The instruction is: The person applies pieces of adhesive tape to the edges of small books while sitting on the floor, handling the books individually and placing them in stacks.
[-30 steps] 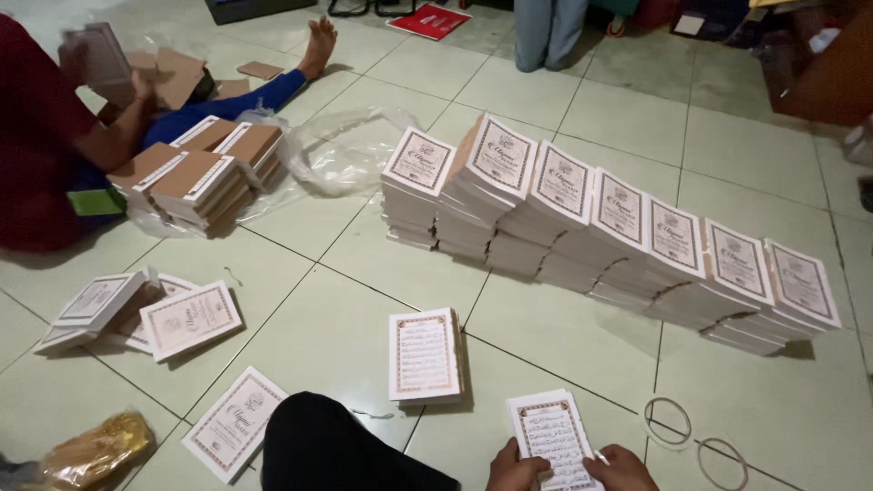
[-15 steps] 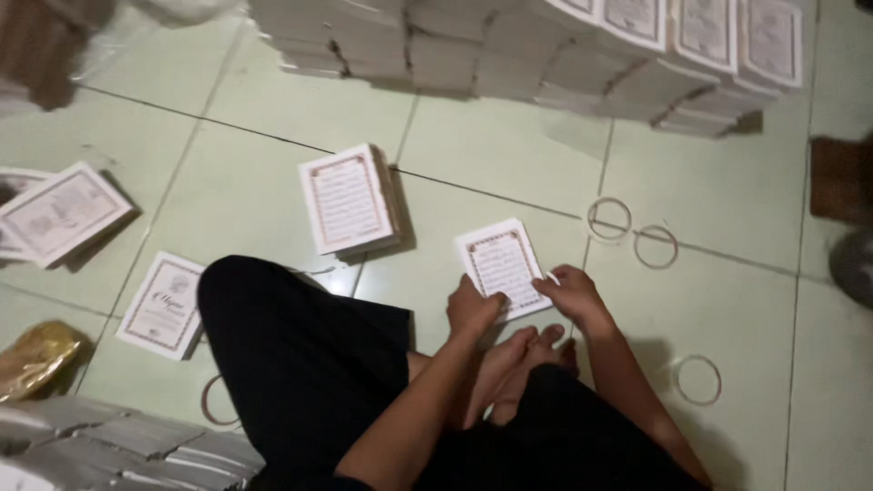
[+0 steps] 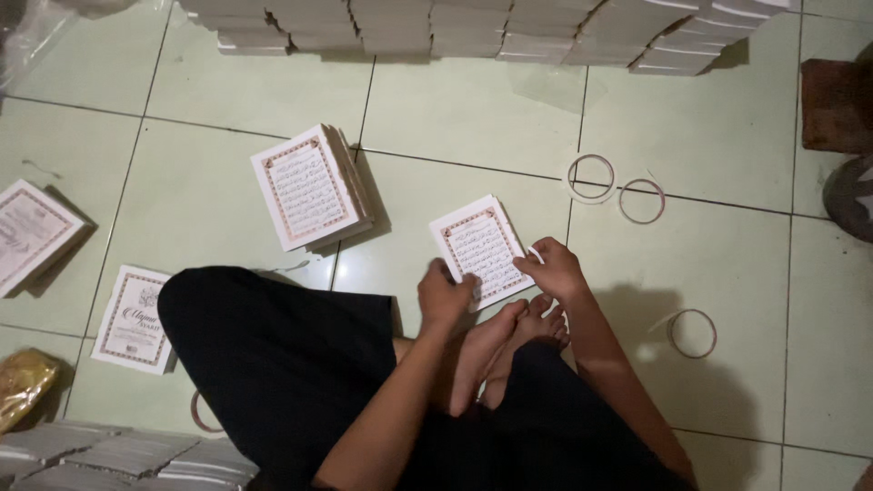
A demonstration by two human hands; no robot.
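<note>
Looking straight down now, not out across the room as one second ago. Almost nothing different from half a second ago: same stack (image 3: 477, 245), same spot, both hands still on it. So, still busy with this one small stack, and no ring around it yet.

Left hand (image 3: 446, 295) curled over the stack's lower left edge, gripping it. Right hand (image 3: 550, 266) gripping the right edge with bent fingertips. Squeezing the stack from both sides, flat on the floor (image 3: 727, 118), not lifted.

Sitting near the middle of the frame, just above the bare feet (image 3: 509, 336). Thin, only a few booklets high. White cover on top with a reddish patterned border and small dark writing inside. Turned a little, so the corners point up and down. Edges look nearly lined up.

Up and left of it, a thicker pile (image 3: 305, 186) of the same booklets. To the right, two pale rings (image 3: 591, 175) side by side, well apart from the hands, and one more ring (image 3: 693, 333) lower right. Along the top edge, a long row (image 3: 473, 32) of many stacked booklets.
</note>
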